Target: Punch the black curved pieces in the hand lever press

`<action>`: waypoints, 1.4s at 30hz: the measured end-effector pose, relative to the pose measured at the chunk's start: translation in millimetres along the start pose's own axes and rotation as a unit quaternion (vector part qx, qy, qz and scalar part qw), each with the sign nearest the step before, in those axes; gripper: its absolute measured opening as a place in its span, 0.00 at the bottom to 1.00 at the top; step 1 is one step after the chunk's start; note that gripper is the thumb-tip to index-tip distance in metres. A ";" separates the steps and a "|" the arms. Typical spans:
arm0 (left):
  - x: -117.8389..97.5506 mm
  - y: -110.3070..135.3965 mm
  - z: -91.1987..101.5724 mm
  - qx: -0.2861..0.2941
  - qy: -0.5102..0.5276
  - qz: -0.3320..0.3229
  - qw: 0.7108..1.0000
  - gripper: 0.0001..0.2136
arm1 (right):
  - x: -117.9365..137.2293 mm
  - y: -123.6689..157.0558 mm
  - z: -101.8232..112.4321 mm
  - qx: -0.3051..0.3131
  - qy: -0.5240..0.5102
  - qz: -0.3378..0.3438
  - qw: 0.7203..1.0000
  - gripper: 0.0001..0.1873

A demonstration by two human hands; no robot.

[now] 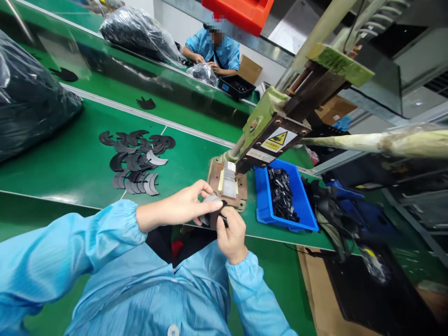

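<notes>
Close to my body, at the bench edge, both hands meet on a curved dark grey piece. My left hand grips it from the left, with the thumb pressed across its top. Fingers of my right hand pinch its right end, where a black bit shows; I cannot make out whether that is a separate part. Just beyond my hands is the press base with a metal block on it. Left of my hands lie several similar curved black and grey pieces in loose rows.
A hand press with a long lever rises on the right. Beside it sits a blue bin of small black parts. A large plastic bag stands at left. Across the conveyor, a co-worker sits by a black tray.
</notes>
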State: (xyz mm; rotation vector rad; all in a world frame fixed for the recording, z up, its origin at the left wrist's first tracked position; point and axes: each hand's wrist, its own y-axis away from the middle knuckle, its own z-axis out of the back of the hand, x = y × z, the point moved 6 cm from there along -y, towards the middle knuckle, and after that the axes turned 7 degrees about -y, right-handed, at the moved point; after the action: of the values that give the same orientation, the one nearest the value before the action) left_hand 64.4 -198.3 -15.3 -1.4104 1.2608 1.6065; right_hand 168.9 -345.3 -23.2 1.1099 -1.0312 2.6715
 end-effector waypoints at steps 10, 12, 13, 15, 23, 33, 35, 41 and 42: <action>26.6 7.6 -9.2 0.083 0.079 0.061 0.992 0.27 | 4.4 0.3 -3.9 0.046 0.003 0.027 0.999 0.10; 26.6 1.9 4.8 0.058 0.075 0.057 0.994 0.27 | 0.9 -1.4 -1.4 0.041 0.000 0.016 0.999 0.16; 25.9 -4.6 16.4 0.034 0.070 0.056 0.995 0.26 | -2.1 -1.9 2.7 0.031 -0.001 0.004 1.000 0.19; 21.4 -27.2 49.0 -0.039 0.060 0.052 0.996 0.24 | -8.7 -1.3 17.6 -0.006 0.001 -0.018 1.000 0.22; -43.7 -183.8 167.0 -0.290 0.061 0.039 0.954 0.15 | -15.6 14.5 117.3 -0.135 0.104 -0.003 0.985 0.10; -31.2 -185.3 150.7 -0.274 -0.051 0.035 0.960 0.12 | -173.7 -23.3 246.2 0.018 0.254 -0.248 0.935 0.30; -30.6 -152.2 143.4 -0.253 -0.098 0.018 0.962 0.12 | -213.0 -36.1 242.7 0.109 0.244 -0.285 0.921 0.36; -18.3 -20.1 92.9 -0.108 -0.386 -0.136 0.906 0.18 | -238.3 -54.0 210.6 0.244 0.264 -0.306 0.882 0.09; -11.2 -1.4 87.9 -0.112 -0.399 -0.155 0.897 0.17 | -234.4 -53.6 208.4 0.242 0.271 -0.307 0.880 0.08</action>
State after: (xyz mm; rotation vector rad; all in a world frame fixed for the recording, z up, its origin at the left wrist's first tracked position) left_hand 37.6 -114.1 -8.4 -0.8356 0.3595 1.8416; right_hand 483.8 -388.3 -38.9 0.5147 0.0931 2.4757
